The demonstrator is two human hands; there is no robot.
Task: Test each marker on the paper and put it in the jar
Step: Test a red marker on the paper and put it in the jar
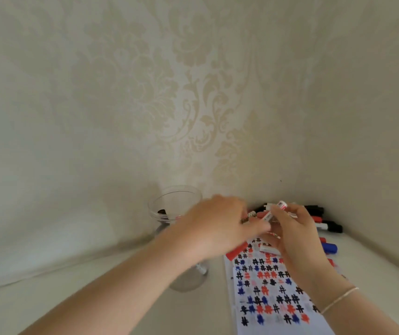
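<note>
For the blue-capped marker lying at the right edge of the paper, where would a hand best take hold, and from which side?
Probably the barrel just behind the blue-capped marker's cap, coming from above and the right. It lies flat with only its cap end showing; the right hand covers the rest, and the paper and other markers crowd its left. The left hand is blurred.

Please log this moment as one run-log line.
right hand: holds marker | left hand: at marker, grip blurred | jar: left | paper: marked
</note>
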